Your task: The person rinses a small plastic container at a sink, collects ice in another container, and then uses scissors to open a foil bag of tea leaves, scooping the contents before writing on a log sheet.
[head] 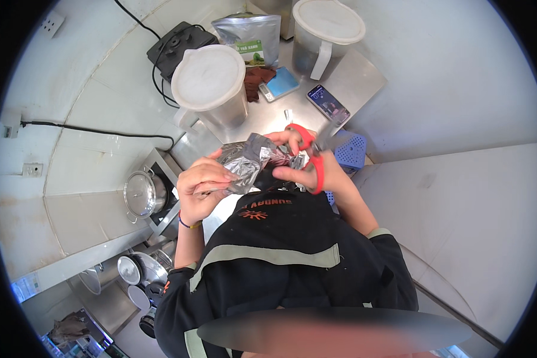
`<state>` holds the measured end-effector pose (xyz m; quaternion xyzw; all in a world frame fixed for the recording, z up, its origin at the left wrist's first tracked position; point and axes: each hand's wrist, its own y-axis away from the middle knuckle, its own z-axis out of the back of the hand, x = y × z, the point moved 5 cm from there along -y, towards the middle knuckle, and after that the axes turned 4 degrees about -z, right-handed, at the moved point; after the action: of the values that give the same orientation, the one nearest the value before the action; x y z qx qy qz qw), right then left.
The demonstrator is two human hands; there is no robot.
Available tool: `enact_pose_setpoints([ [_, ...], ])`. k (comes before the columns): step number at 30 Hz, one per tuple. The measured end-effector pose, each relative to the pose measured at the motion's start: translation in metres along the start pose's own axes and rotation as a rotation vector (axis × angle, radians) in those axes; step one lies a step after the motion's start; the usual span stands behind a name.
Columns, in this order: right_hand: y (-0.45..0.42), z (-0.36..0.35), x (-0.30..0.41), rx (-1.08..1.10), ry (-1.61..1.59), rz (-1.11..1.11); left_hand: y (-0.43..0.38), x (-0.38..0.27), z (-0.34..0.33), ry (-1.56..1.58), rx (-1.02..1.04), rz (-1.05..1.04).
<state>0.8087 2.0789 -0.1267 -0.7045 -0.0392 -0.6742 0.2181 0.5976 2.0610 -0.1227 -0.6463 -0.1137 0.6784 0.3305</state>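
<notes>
My left hand (204,182) grips one side of a crumpled silver foil bag (246,163) close to the front of my dark apron. Red-handled scissors (313,156) hang on my right hand (324,172), whose fingers and thumb reach through the handle loops while also touching the bag's other side. The scissors' blades are blurred and point up and away to the right. Whatever the bag contains cannot be made out. On the steel counter (273,114) just beyond my hands lies a small torn foil piece (288,115).
Two lidded pitchers (209,78) (329,22), a standing silver pouch (268,33), a small scale (281,83), a brown cloth-like item (254,83) and a phone (328,103) are on the counter. A blue perforated basket (351,150) sits right; a lidded pot (141,194) stands left.
</notes>
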Motion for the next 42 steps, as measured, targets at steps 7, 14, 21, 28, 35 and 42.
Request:
enact_pose_setpoints([
  [7,0.019,0.021,-0.022,-0.12,0.233,0.034,-0.001,0.021,0.008,-0.033,-0.108,-0.03],
  [14,0.015,0.072,0.02,-0.127,0.619,-0.106,0.004,0.063,-0.021,0.229,-0.041,0.282],
  [21,0.04,0.104,0.058,0.303,1.037,-0.627,0.014,0.074,-0.021,0.244,-0.208,0.343],
  [28,0.053,0.103,0.007,0.439,0.971,-0.574,0.033,0.069,-0.013,0.159,0.133,0.314],
  [35,0.091,0.153,-0.162,-0.314,0.79,-0.37,0.038,0.061,-0.019,0.253,-0.019,0.217],
  [42,0.072,0.199,-0.199,-0.554,0.489,-0.375,0.037,0.062,-0.019,0.193,-0.064,0.246],
])
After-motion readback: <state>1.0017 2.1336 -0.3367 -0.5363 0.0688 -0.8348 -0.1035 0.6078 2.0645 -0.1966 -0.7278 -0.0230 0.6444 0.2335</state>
